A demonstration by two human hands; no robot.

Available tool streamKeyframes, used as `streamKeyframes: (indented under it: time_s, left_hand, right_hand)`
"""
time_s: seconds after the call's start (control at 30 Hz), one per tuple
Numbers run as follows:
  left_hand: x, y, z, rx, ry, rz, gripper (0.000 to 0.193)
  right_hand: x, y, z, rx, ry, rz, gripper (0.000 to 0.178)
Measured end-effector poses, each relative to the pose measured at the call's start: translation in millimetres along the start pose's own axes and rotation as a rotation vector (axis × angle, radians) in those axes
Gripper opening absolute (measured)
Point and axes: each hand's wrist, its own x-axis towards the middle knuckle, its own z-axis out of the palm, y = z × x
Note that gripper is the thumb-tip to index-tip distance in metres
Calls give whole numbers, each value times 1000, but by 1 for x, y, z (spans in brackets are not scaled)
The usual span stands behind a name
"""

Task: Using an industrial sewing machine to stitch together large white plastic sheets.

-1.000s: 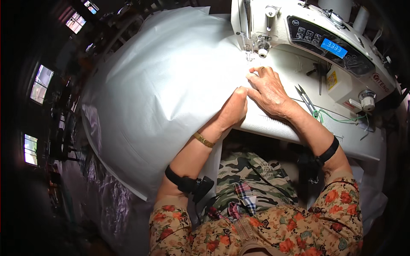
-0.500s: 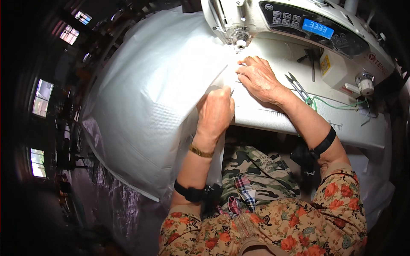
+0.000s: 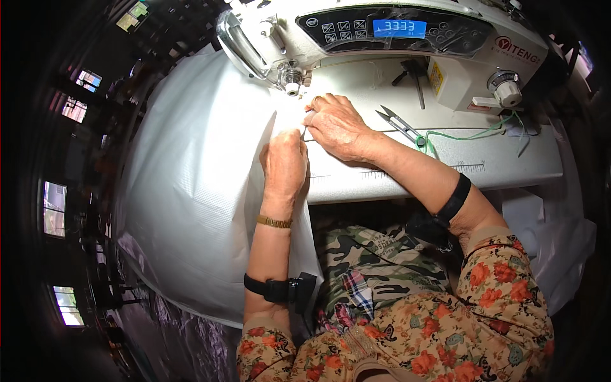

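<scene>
Count of items at your station: hands, two, your left hand (image 3: 283, 164) and your right hand (image 3: 337, 124). White sheets in view at your left hand, one (image 3: 191, 153). Sewing machines beyond your hands, one (image 3: 356, 48); its panel carries one lit screen (image 3: 400, 29) and, left of that, six square keys (image 3: 344, 26). Out to the right of your right hand you have one white dial (image 3: 508, 89), one pair of snips (image 3: 401, 124) and one black tool (image 3: 417, 76). Below your left hand, one gold-coloured wristband (image 3: 274, 221). Black straps, two, one on each of your forearms (image 3: 277, 288). Bright window patches well left of your left hand, five (image 3: 54, 209).
</scene>
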Motion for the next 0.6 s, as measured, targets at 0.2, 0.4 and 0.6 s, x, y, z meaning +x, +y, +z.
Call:
streamKeyframes:
  time_s: [0.2,0.4,0.6]
  left_hand:
    - [20,-9,7,-26,30,-81,18]
    - [1,0,-2,-23,-38,-105,10]
    - [-5,-2,-6,-59,34,-55,11]
  right_hand:
    - [4,-2,2,22,-3,30,31]
    - [-5,5,-7,-6,-12,7,30]
    - [1,-7,-8,-14,-39,-23,30]
